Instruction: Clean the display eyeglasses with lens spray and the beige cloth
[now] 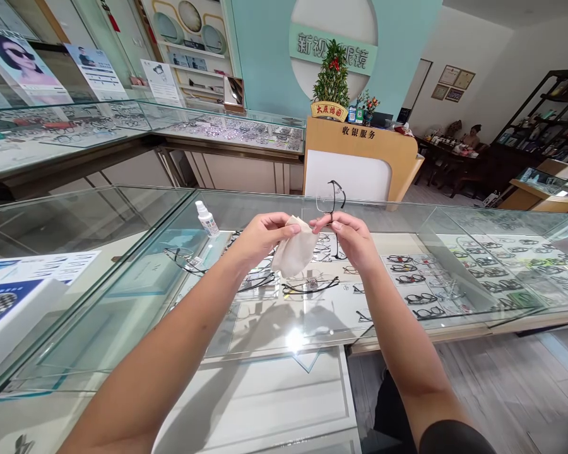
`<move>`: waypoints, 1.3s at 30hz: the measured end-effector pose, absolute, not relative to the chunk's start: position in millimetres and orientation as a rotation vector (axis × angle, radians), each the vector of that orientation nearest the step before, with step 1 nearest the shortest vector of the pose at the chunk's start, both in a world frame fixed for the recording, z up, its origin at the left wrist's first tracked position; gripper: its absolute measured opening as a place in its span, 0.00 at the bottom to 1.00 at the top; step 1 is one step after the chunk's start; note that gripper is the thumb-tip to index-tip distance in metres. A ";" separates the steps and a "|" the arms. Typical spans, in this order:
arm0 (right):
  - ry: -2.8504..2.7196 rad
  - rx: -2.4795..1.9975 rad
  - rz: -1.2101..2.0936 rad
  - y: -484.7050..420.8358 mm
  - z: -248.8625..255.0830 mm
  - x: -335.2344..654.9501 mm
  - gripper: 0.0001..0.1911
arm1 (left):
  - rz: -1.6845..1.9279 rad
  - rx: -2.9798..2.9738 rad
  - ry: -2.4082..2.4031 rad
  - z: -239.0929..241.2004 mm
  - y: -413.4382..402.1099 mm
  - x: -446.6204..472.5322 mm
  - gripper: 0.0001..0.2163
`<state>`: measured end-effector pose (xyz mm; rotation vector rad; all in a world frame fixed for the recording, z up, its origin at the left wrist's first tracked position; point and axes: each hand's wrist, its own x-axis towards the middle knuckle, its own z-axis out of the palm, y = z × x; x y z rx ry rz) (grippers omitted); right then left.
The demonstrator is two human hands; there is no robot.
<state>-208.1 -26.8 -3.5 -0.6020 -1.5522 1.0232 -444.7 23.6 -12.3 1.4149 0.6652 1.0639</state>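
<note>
My left hand (264, 236) is closed on a cream cleaning cloth (294, 252) that hangs down from its fingers. My right hand (351, 239) pinches a pair of black-framed glasses (331, 197) by the lower edge and holds them upright above the glass counter (246, 328). The cloth's top edge reaches across to the fingertips of my right hand, just under the glasses. Both hands are raised over the counter's middle.
A small white spray bottle (206, 218) stands on the counter to the left. A loose pair of dark glasses (184, 260) lies near it. Rows of frames (421, 284) fill the case below. A wooden cashier desk (360, 157) stands behind, a potted plant (332, 79) on it.
</note>
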 end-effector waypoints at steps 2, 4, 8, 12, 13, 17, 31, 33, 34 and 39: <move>-1.578 -0.611 1.054 -28.7 -3.0 -209.8 0.16 | 1.037 1.412 0.676 -11.7 23.8 -445.0 0.20; -1.595 -0.625 1.063 -30.0 -2.7 -211.7 0.17 | 1.020 1.423 0.677 -11.7 23.8 -445.1 0.20; -1.613 -0.617 1.059 -30.0 -3.1 -213.3 0.18 | 0.997 1.428 0.679 -11.8 24.2 -445.9 0.19; -1.646 -0.629 1.053 -30.4 -3.4 -212.3 0.18 | 0.944 1.452 0.705 -10.0 24.9 -448.4 0.19; -1.654 -0.629 1.048 -31.1 -3.0 -212.4 0.18 | 0.934 1.470 0.713 -9.4 24.9 -449.1 0.19; -1.700 -0.646 1.014 -35.8 1.4 -214.0 0.17 | 0.937 1.562 0.739 -7.9 24.1 -450.7 0.18; -1.861 -0.726 1.012 -39.1 4.4 -212.6 0.21 | 1.039 1.389 0.742 -8.7 33.0 -455.0 0.20; -1.856 -0.728 1.023 -39.2 4.5 -211.3 0.21 | 1.069 1.364 0.774 -7.6 35.2 -458.0 0.21; -1.853 -0.725 1.030 -39.0 4.2 -210.6 0.21 | 1.087 1.355 0.791 -6.9 36.1 -459.4 0.21; -1.827 -0.717 1.024 -36.8 0.7 -207.7 0.19 | 1.125 1.324 0.818 -3.6 36.9 -462.0 0.23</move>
